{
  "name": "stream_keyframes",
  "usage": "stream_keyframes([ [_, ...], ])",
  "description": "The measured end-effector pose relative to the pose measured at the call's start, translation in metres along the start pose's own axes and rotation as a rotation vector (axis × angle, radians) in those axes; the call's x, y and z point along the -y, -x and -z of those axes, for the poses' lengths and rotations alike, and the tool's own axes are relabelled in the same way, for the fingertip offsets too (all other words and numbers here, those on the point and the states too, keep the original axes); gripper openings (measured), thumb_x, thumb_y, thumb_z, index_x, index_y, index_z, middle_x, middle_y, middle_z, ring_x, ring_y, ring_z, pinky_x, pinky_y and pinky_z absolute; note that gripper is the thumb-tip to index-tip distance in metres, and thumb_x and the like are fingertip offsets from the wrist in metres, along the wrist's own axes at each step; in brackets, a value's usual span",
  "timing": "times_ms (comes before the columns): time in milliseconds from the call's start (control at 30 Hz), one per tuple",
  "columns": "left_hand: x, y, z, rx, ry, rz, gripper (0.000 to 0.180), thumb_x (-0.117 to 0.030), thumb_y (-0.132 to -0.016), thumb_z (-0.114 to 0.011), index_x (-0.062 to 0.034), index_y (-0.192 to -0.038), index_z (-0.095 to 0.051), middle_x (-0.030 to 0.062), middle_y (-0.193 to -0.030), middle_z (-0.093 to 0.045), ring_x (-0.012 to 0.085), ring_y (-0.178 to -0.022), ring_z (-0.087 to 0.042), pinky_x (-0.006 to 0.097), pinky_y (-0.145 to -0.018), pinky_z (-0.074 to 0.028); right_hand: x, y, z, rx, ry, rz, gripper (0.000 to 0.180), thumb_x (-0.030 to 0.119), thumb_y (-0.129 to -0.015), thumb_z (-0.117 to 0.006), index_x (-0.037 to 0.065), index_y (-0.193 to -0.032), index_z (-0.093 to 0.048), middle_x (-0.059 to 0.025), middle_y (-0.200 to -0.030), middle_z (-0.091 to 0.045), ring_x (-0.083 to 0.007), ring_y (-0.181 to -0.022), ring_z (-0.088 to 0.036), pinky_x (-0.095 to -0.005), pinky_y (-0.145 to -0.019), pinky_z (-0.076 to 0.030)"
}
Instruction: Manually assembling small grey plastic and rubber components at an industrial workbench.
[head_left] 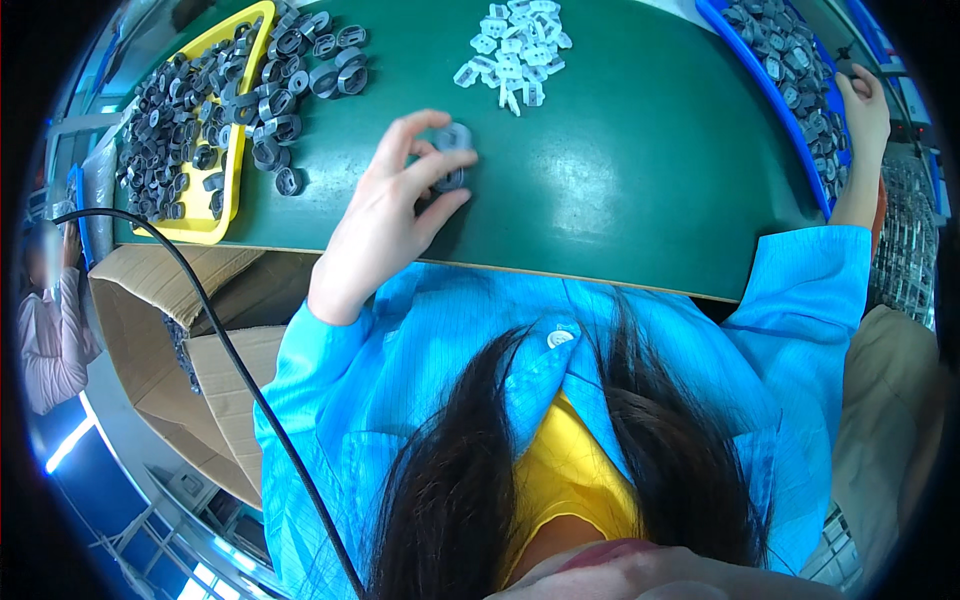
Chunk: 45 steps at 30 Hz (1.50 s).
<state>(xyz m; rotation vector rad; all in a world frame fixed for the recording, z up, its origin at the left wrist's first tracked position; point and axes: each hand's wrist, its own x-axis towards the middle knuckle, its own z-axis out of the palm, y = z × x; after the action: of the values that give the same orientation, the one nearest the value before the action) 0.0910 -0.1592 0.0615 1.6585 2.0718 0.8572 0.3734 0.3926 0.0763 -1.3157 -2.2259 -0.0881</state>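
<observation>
Head view, and from my remote seat I see the left hand (388, 195) curled around a grey round part (456, 136) over the green tabletop (600, 205), between the yellow tray (232, 185) and the blue tray (772, 102). Thumb and fingers close on its rim, one finger crossing its face; blur hides the exact contacts. I judge it light, stiff and hard to break, its smooth curve perhaps a little slippery, so I favour a pinch on opposite sides of the rim. The right hand (866, 110) is bent beside the blue tray; I cannot tell whether its fingertips grip anything.
</observation>
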Motion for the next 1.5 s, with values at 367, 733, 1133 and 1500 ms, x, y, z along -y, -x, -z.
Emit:
stream_keyframes([
  [367,0.022,-0.034,0.021,0.113,-0.229,-0.187,0.057,0.004,-0.069,-0.080,-0.0110,-0.124,-0.072,0.0051,-0.153,-0.051,0.0353,-0.135,-0.049,0.046,-0.113,-0.044,0.254,0.139,-0.029,0.729,-0.639,0.565,0.026,0.017,-0.091,-0.076,0.007,-0.115,-0.072,0.0035,-0.081,-0.062,-0.0089,-0.074,-0.057,-0.0287,-0.068,-0.048],
  [733,0.044,-0.127,-0.001,-0.152,0.075,-0.053,0.040,-0.019,-0.088,-0.082,-0.0062,-0.124,-0.070,0.0084,-0.112,-0.074,0.0158,-0.092,-0.069,0.031,-0.084,-0.056,0.272,0.141,-0.064,0.790,-1.075,0.166,0.021,0.013,-0.093,-0.073,-0.003,-0.107,-0.076,-0.0080,-0.083,-0.074,-0.0120,-0.073,-0.068,-0.0274,-0.068,-0.055],
  [1133,0.031,-0.161,-0.035,-0.521,-0.060,-0.191,0.033,-0.011,-0.080,-0.083,-0.0017,-0.108,-0.069,0.0176,-0.098,-0.070,0.0352,-0.089,-0.070,0.041,-0.076,-0.057,0.278,0.141,-0.049,0.763,-1.440,-0.040,0.010,0.008,-0.093,-0.076,-0.001,-0.098,-0.074,-0.0063,-0.089,-0.074,-0.0110,-0.076,-0.067,-0.0241,-0.067,-0.052],
  [1500,0.036,-0.160,-0.041,-0.606,-0.182,-0.344,0.035,-0.011,-0.079,-0.086,-0.0040,-0.110,-0.072,0.0077,-0.100,-0.074,0.0198,-0.086,-0.073,0.031,-0.079,-0.059,0.278,0.146,-0.037,0.709,-1.241,0.143,0.012,0.010,-0.090,-0.077,-0.001,-0.095,-0.074,-0.0049,-0.086,-0.073,-0.0094,-0.077,-0.064,-0.0233,-0.071,-0.051],
])
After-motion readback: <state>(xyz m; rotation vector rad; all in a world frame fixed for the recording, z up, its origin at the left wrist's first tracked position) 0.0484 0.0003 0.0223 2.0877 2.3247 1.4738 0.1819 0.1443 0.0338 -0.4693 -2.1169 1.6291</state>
